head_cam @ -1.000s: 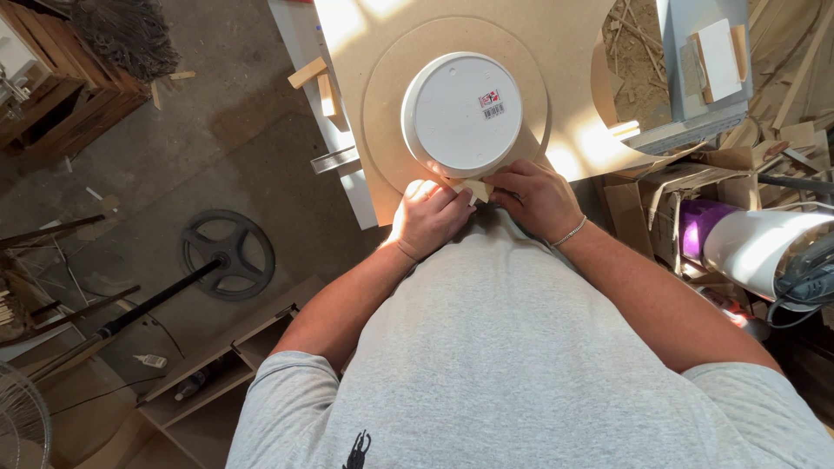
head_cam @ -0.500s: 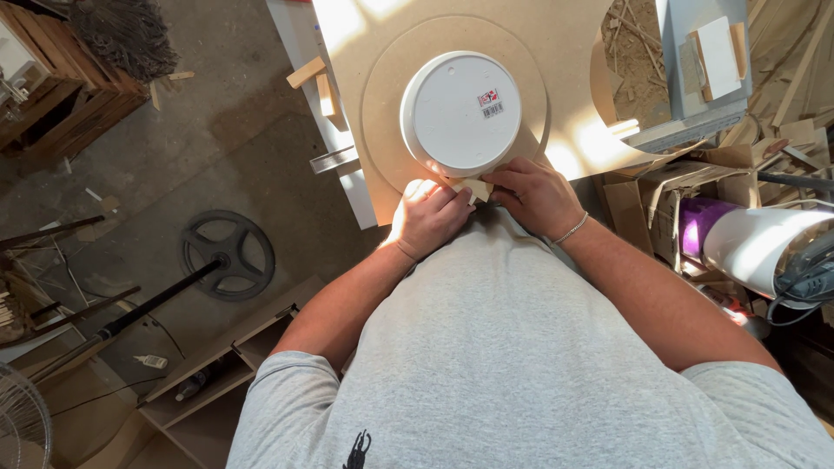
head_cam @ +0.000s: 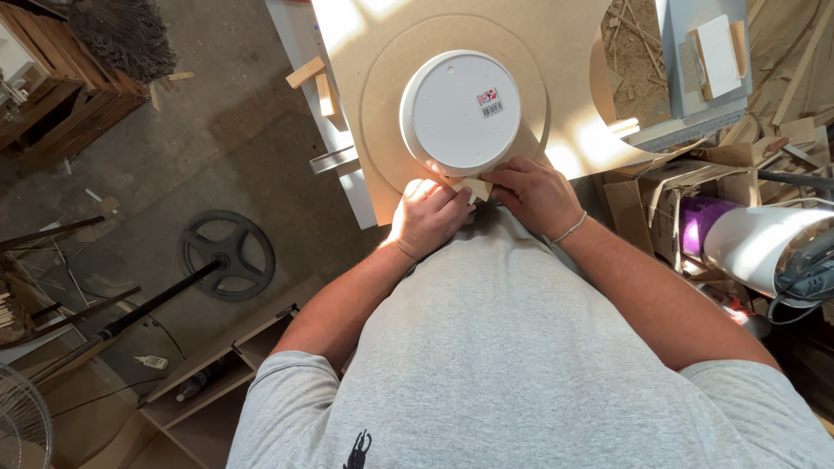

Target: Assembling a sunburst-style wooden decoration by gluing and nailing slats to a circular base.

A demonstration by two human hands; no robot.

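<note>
The person's left hand (head_cam: 427, 217) and right hand (head_cam: 532, 193) meet at the near edge of a round fibreboard disc (head_cam: 382, 95), which lies on a larger tan fibreboard sheet (head_cam: 573, 52). Between the two hands sits a small wooden piece (head_cam: 473, 186), at the six o'clock point of a white round bowl (head_cam: 460, 111) that rests upside down on the disc. The left hand's fingers are curled together and pressed against the small piece from its eight o'clock side; the right hand's fingers are bunched and touch it from the three o'clock side, with a thin bracelet (head_cam: 571, 229) on that wrist. Whether either hand truly pinches the piece cannot be told, since the fingertips hide it. The bowl touches the wooden piece at its lower rim and sits slightly toward the disc's three o'clock side.

At nine o'clock from the hands, well apart on the concrete floor, lies a dark spoked wheel (head_cam: 228, 254) on a black pole (head_cam: 130, 317). At three o'clock stands a purple and white cylinder (head_cam: 738, 243) among cardboard boxes. Two wooden blocks (head_cam: 314, 80) lie at the sheet's ten o'clock edge.
</note>
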